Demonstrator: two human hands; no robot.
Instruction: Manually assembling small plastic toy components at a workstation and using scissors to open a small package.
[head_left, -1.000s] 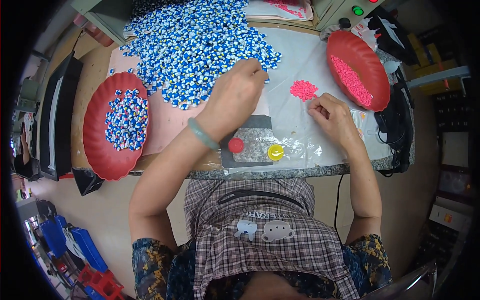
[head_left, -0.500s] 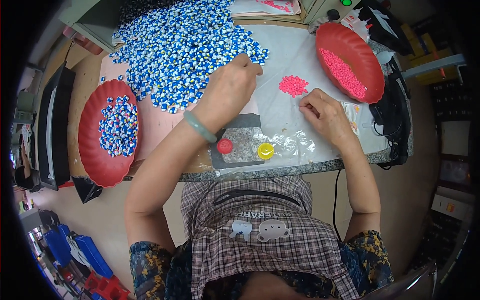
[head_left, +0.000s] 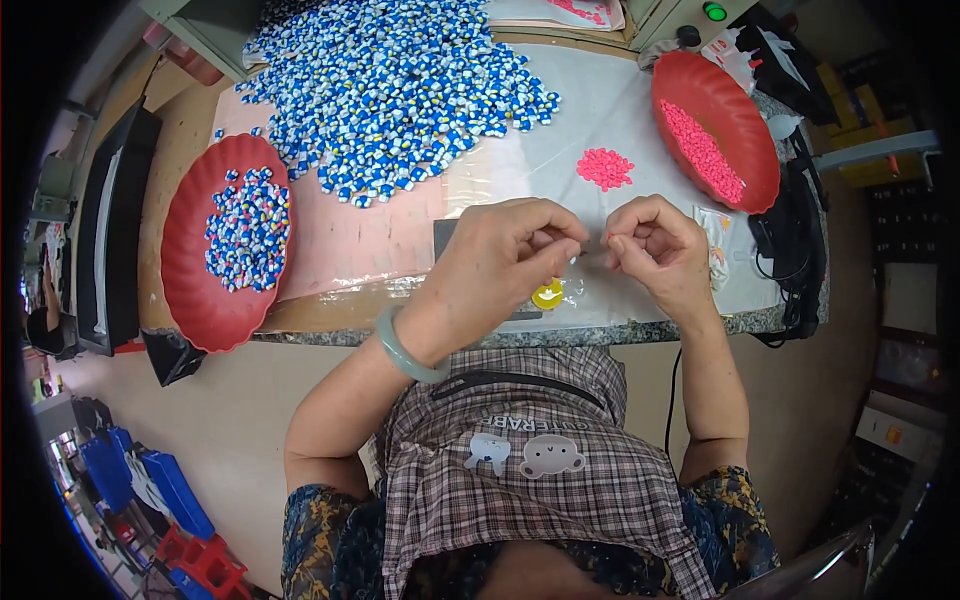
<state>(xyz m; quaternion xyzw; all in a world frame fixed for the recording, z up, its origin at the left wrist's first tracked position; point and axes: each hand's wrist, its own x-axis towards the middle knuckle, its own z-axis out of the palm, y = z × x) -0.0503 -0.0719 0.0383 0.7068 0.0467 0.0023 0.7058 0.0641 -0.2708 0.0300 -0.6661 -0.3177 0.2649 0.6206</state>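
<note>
My left hand (head_left: 515,250), with a pale green bangle on its wrist, is closed in a pinch. A small piece (head_left: 573,260) shows white at its fingertips; the rest of it is hidden. Just to its right, my right hand (head_left: 662,245) pinches thumb against fingers, and whatever is between them is too small to make out. The two sets of fingertips face each other, slightly apart, above the table. Below them is a yellow round cap (head_left: 548,295), partly covered by my left hand. A little pile of pink pieces (head_left: 605,169) lies beyond my right hand.
A large heap of blue-and-white pieces (head_left: 390,95) spreads over the far left. At the left edge, a red fluted dish (head_left: 185,235) contains similar pieces. Another red dish (head_left: 735,115) holds pink pieces at far right. Black cables (head_left: 795,285) lie near the right edge.
My left hand has come back from the heap, rightward and nearer, to meet my right hand. It now covers the red cap. My right hand has shifted slightly nearer, away from the pink pile.
</note>
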